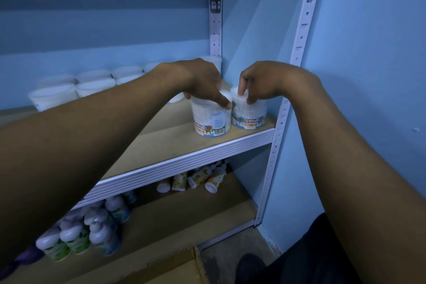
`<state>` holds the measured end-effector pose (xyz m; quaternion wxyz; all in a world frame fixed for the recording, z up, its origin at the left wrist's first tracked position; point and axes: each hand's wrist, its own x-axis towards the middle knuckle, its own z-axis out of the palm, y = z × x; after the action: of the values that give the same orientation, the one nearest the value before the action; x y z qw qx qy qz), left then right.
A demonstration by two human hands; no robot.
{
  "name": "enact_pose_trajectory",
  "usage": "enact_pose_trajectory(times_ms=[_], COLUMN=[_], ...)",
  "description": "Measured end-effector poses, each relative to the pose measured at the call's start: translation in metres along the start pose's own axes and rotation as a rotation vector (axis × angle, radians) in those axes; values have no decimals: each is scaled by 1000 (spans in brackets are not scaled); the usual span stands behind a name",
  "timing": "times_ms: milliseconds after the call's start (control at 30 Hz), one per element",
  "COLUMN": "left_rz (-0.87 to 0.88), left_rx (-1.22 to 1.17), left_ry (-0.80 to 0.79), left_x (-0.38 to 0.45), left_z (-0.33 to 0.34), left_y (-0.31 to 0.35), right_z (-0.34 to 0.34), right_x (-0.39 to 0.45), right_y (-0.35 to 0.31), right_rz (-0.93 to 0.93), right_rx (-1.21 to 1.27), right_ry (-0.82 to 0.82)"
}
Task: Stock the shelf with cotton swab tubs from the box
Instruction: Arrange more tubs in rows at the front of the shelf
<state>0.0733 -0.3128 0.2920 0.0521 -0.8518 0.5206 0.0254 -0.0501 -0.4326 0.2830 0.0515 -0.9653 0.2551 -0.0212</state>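
Tubs stay upright if your left hand [202, 83] and right hand [255, 85], each gripping one lid from above, seat them flat on the shelf [184, 145] before releasing.

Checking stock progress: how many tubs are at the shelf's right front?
2: one tub under the left hand, one tub beside it under the right hand. More tubs sit back left; some may be hidden.

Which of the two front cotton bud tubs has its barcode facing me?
The left tub, under the left hand; the right tub shows only its name.
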Motion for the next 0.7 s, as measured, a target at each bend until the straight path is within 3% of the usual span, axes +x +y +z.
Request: enact_pose_trajectory(times_ms=[200, 400, 700], left_rz=[-7, 15, -102], left_rx=[-148, -248, -131], left_ry=[-72, -81, -63], left_x=[3, 3, 0], left_z=[3, 4, 4], left_y=[-6, -7, 3], right_z=[-4, 9, 5], right_x=[2, 9, 10], right_y=[0, -2, -2], right_rz=[19, 29, 8], right_rx=[138, 116, 111], right_ry=[113, 88, 45])
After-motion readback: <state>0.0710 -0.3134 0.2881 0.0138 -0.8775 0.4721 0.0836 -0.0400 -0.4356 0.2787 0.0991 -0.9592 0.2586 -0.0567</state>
